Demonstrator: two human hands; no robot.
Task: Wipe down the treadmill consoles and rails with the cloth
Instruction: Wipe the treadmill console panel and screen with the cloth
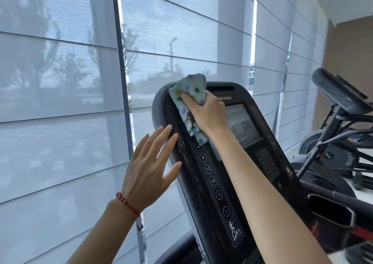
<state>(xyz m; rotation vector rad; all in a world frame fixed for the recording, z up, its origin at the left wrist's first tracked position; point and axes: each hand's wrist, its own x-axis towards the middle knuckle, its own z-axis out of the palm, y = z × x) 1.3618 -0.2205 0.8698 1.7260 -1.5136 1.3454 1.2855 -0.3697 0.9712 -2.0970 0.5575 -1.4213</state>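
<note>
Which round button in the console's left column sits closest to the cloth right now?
The button marked 6, topmost visible in that column, lies just under the cloth's lower tip. The 9, 12 and 15 sit progressively lower.

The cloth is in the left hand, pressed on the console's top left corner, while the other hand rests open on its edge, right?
Not quite: the head view shows the right hand holding the cloth; the open one is the left hand.

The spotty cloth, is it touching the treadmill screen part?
Touching. The head view shows the right hand pressing the spotty cloth flat against the upper left face of the treadmill console, with no gap between them.
</note>
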